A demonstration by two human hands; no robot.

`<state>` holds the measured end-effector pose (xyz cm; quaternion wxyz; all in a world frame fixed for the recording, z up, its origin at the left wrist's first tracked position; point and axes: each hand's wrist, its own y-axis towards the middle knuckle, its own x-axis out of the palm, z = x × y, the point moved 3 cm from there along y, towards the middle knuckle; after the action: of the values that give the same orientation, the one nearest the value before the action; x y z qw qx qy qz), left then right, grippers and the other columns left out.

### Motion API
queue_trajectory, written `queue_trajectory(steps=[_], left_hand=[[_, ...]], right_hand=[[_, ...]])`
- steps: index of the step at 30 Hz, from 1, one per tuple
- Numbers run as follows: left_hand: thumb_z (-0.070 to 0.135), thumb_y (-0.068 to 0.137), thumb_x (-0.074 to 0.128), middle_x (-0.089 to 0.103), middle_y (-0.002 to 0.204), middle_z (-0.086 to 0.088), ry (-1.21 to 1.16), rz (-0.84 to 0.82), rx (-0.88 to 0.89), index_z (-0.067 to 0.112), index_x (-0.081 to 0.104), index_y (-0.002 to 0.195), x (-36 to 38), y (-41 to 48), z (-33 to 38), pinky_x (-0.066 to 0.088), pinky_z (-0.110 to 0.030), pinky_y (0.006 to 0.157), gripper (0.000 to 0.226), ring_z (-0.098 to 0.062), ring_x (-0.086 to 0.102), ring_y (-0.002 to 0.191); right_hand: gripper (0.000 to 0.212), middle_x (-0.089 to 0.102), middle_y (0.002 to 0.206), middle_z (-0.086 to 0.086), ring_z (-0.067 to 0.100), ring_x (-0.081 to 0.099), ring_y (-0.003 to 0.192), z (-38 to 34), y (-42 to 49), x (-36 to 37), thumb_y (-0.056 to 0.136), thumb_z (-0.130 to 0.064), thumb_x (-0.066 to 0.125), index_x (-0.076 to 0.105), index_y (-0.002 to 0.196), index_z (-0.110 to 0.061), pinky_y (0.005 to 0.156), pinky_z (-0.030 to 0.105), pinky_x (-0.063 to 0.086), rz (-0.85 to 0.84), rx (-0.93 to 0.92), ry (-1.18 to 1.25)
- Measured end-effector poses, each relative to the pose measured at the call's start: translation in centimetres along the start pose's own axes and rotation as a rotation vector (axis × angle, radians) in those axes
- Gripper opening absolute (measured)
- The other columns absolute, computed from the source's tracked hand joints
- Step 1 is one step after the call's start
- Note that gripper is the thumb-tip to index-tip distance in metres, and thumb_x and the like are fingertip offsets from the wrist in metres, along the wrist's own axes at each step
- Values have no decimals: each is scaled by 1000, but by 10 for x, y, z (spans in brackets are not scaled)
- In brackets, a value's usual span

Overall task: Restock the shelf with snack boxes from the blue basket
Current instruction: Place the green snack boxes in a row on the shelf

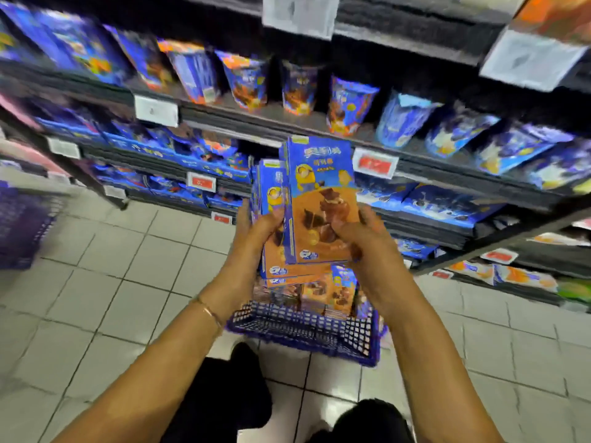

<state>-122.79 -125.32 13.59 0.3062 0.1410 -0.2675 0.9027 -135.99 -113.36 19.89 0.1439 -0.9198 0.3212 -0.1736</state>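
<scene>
Between both hands I hold a stack of blue-and-orange snack boxes (319, 199) upright, above the blue basket (307, 330) on the floor. My left hand (259, 231) grips the stack's left side, thumb on the front. My right hand (361, 241) grips the right side of the front box, fingers curled over its face. More of the same boxes (332, 292) stand in the basket, partly hidden by my hands. The shelf (287, 123) with blue snack packs rises just behind the held stack.
A second purple-blue basket (22, 225) sits on the white tiled floor (112, 266) at the left edge. Shelf levels carry price tags (375, 164) and run diagonally to the right. My dark knees (230, 394) show at the bottom.
</scene>
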Motion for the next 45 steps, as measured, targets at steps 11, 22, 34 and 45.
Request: queue_trajectory(steps=[11,22,34,45], left_hand=[[41,78,80,60,151,-7,150,-62,476,28,34,160,128,-133,299,45,-59,113,95,-35,59,136],[48,72,91,66,144,-8,133,-297,671,28,19,165,209,-160,475,51,-65,105,119,-36,67,126],[31,70,78,72,131,-11,48,-294,854,15,34,158,211,-127,632,64,-41,76,99,-24,77,100],[30,76,68,48,156,-28,-33,-229,918,0,36,158,238,-128,673,48,-60,110,93,-43,57,127]], right_hand=[[31,74,80,-2,9,70,65,-324,-157,83,78,-16,71,63,107,-21,55,20,53,-200,-362,-104],[47,75,93,0,17,71,82,-487,-187,130,75,-20,72,61,120,-14,71,30,57,-178,-650,-154],[41,74,114,15,29,73,98,-608,-123,172,86,-6,69,61,126,-2,81,38,61,-138,-767,-55],[42,72,107,13,25,73,93,-696,-3,158,76,-12,84,54,106,-9,83,41,60,172,-745,-318]])
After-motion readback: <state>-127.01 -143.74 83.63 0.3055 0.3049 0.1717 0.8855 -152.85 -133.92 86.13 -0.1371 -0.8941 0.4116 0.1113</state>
